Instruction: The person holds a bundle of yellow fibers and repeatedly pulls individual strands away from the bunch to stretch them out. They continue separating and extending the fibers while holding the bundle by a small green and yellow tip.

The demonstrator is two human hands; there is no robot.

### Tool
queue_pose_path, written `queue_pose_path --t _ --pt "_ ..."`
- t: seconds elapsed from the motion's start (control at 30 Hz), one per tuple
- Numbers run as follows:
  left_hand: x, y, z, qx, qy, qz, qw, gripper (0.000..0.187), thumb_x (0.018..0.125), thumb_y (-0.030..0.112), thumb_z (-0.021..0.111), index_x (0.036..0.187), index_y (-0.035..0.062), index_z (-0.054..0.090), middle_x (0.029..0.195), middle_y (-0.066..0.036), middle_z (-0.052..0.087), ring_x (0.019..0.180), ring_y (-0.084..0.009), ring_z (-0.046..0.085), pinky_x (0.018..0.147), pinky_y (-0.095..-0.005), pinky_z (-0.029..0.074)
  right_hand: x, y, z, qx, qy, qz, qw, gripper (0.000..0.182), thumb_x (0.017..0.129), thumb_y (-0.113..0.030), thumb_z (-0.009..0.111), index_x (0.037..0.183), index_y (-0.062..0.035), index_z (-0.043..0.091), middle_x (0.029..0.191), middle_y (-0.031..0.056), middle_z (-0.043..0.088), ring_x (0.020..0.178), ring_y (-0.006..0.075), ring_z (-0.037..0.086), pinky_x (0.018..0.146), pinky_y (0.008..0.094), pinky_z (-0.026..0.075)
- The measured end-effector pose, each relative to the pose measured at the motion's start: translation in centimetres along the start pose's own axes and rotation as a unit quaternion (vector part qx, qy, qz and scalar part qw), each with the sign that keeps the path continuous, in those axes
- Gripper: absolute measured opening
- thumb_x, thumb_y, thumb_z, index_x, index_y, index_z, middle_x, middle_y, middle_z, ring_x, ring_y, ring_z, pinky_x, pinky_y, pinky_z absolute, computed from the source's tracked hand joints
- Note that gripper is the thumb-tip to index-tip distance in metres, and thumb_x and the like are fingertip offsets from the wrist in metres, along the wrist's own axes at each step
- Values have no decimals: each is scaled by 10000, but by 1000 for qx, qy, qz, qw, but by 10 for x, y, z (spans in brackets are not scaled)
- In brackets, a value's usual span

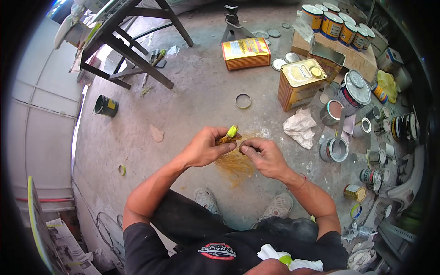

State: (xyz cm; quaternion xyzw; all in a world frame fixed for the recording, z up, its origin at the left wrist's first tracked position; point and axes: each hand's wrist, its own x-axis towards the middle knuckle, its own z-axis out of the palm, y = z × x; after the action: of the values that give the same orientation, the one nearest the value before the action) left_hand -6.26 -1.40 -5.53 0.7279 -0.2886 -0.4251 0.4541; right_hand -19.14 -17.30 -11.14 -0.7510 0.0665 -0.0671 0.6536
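A bundle of loose golden-brown fibres (234,172) hangs between my hands, its strands fanning out over the floor. Bright yellow-green tape (233,131) wraps its top end. My left hand (206,147) is closed around the bundle just below the tape, thumb and fingers pinching it. Close to its right, my right hand (265,157) has thumb and forefinger pinched together at the edge of the fibres. Several thin strands appear to run to those fingertips.
To the right stand a square thinner tin (300,85), a crumpled white cloth (299,128), a grey paint can with a stirring stick (334,150) and several other cans. Another thinner tin (246,53) lies ahead. A metal stand (137,55) and black can (106,106) are at left.
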Motion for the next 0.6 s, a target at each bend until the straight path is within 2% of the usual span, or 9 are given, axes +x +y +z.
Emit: queue_pose_path --t 0.07,0.17,0.23,0.3,0.37,0.43,0.5,0.53,0.6 --pt "1 -5 -4 83 -27 -34 996 262 903 124 651 1119 -24 626 933 -4 651 871 -58 547 775 -247 465 1 2 0 -4 -8 16 1000 225 888 -156 593 988 29 672 832 159 686 760 213 656 690 317 489" --pt "0 0 -4 101 -24 -60 993 272 903 137 656 1117 -28 623 925 -2 646 868 -57 537 769 -246 462 2 9 1 -10 -15 14 1000 236 871 -167 611 985 29 675 839 152 694 750 194 658 686 310 494" --pt "0 0 -3 62 -12 -44 997 275 901 144 661 1113 -27 624 916 -2 644 860 -62 540 764 -248 463 2 11 2 78 -31 47 995 238 849 -165 638 976 31 682 832 118 701 736 153 644 688 301 498" --pt "1 0 -1 22 -1 -29 999 279 899 151 666 1110 -27 625 907 -2 642 852 -66 543 760 -251 463 4 6 1 102 -39 59 992 238 844 -165 651 971 33 684 827 102 699 741 130 633 691 291 498" --pt "2 1 1 -47 -28 10 998 282 891 164 679 1097 -22 628 897 -8 644 838 -80 556 751 -258 468 5 6 2 126 -47 71 988 238 839 -164 664 967 36 686 822 85 697 745 107 622 694 280 497" --pt "4 -1 1 -40 -17 3 999 279 885 165 686 1089 -18 632 901 -16 651 838 -85 565 753 -258 472 7 10 3 171 -36 68 982 229 841 -157 669 958 40 688 812 65 685 770 88 605 693 263 490" --pt "5 -2 0 -34 -6 -5 999 277 879 166 693 1080 -14 635 905 -23 658 838 -90 574 755 -258 477 9 10 0 141 -43 55 988 228 846 -158 668 956 40 688 822 61 684 769 86 599 695 256 486" --pt "5 -1 -3 3 -25 -4 1000 270 877 165 694 1073 -12 638 910 -26 663 840 -93 577 758 -262 479 10 10 -3 110 -49 42 992 226 850 -160 666 955 40 688 832 58 683 768 83 593 697 249 481" --pt "3 1 -7 41 -43 -5 998 264 875 163 694 1067 -10 641 915 -29 669 842 -95 580 761 -266 481 10 9 -5 129 -75 62 987 223 852 -159 664 947 42 689 838 51 681 777 83 588 709 249 475"
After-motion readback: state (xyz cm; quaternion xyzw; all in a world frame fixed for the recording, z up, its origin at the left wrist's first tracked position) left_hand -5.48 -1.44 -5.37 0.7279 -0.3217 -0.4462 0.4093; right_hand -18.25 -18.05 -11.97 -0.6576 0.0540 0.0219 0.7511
